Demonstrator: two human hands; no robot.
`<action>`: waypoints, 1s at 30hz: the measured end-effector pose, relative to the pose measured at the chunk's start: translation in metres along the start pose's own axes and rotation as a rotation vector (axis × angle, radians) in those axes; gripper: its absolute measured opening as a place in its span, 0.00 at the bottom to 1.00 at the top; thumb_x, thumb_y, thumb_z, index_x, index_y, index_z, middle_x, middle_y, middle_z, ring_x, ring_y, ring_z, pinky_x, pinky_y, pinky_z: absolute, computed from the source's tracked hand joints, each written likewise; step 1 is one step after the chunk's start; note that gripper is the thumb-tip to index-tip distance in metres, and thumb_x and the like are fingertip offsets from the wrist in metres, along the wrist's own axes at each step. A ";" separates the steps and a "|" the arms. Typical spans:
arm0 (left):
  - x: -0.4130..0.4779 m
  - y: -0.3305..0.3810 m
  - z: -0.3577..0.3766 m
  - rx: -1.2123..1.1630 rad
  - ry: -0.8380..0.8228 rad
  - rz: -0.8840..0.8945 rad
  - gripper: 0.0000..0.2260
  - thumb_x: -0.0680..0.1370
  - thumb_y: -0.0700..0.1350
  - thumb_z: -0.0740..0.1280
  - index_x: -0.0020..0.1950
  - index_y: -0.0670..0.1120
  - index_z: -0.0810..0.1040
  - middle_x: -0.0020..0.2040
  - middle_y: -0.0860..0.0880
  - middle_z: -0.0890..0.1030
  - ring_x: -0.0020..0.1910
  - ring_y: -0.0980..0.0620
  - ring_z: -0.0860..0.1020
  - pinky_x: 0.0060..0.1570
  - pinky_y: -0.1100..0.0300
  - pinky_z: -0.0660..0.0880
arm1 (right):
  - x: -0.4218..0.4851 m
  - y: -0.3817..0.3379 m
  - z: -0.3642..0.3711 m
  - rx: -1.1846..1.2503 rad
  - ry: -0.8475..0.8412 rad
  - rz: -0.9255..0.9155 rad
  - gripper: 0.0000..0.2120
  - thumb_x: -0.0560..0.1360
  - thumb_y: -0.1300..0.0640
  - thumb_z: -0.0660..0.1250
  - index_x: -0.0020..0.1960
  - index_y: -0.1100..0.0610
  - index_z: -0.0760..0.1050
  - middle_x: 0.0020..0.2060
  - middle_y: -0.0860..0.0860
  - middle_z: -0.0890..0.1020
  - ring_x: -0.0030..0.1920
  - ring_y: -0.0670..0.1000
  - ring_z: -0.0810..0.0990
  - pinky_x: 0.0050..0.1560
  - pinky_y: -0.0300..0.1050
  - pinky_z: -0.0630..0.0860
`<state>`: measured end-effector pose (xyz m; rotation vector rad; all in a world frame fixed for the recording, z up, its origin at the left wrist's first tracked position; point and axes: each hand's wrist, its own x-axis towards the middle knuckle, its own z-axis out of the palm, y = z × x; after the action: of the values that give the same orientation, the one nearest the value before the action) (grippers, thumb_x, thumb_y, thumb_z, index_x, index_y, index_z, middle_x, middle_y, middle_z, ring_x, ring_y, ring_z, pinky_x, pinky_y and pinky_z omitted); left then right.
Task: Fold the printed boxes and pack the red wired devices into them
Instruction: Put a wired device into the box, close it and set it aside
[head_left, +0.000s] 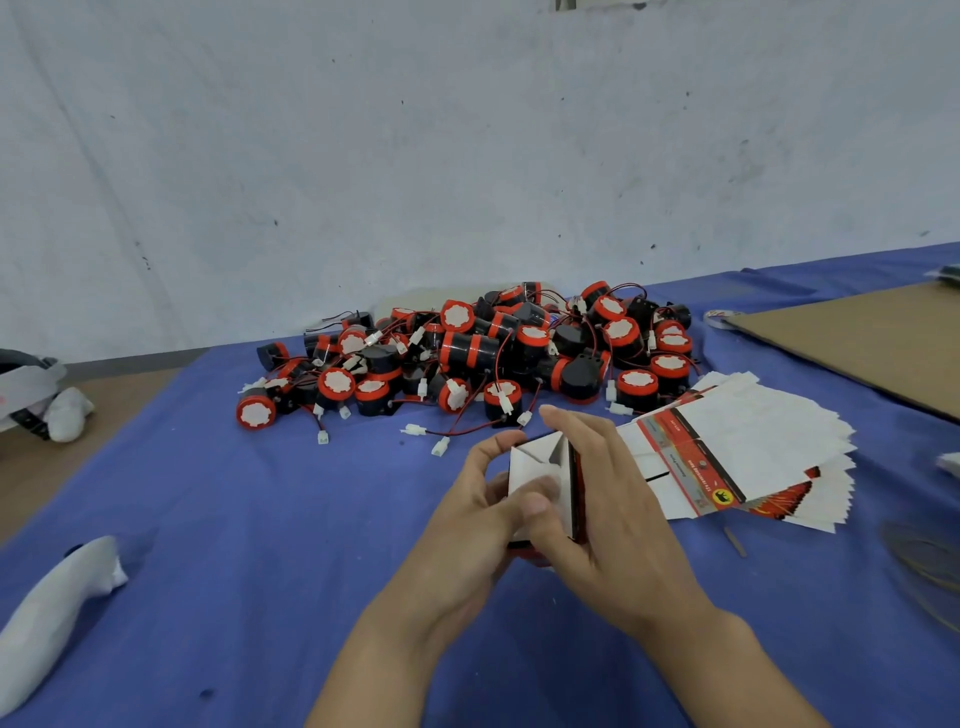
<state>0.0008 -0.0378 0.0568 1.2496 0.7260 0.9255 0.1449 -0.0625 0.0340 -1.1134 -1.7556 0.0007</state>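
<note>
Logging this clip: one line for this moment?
step: folding flaps | box: held by left hand and right hand | devices: piled behind

A scuffed grey-white wall (467, 130) rises behind the blue-covered table (208, 519).

Bare left hand (470, 512) (right hand (618, 499) too)
</note>
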 end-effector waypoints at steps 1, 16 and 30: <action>0.000 0.000 0.000 0.003 -0.002 -0.005 0.22 0.80 0.34 0.65 0.70 0.53 0.70 0.54 0.44 0.84 0.43 0.49 0.83 0.45 0.55 0.81 | 0.000 0.000 0.000 -0.004 -0.005 -0.003 0.28 0.80 0.34 0.52 0.76 0.44 0.56 0.69 0.43 0.67 0.66 0.43 0.70 0.62 0.42 0.72; -0.002 0.006 -0.005 -0.196 -0.143 -0.030 0.18 0.84 0.46 0.59 0.71 0.39 0.73 0.54 0.41 0.82 0.46 0.48 0.82 0.41 0.57 0.79 | 0.001 0.002 0.000 0.055 0.091 -0.016 0.24 0.81 0.45 0.56 0.75 0.48 0.60 0.69 0.37 0.66 0.71 0.43 0.67 0.69 0.36 0.65; 0.005 -0.006 -0.001 0.181 0.270 0.281 0.20 0.79 0.51 0.69 0.69 0.65 0.70 0.55 0.54 0.84 0.57 0.55 0.82 0.56 0.57 0.79 | 0.003 0.011 0.011 0.271 -0.012 0.212 0.25 0.80 0.31 0.52 0.74 0.27 0.49 0.75 0.31 0.59 0.76 0.35 0.59 0.69 0.28 0.61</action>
<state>0.0035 -0.0338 0.0506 1.4252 0.8754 1.2994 0.1437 -0.0485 0.0259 -1.0939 -1.5851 0.3648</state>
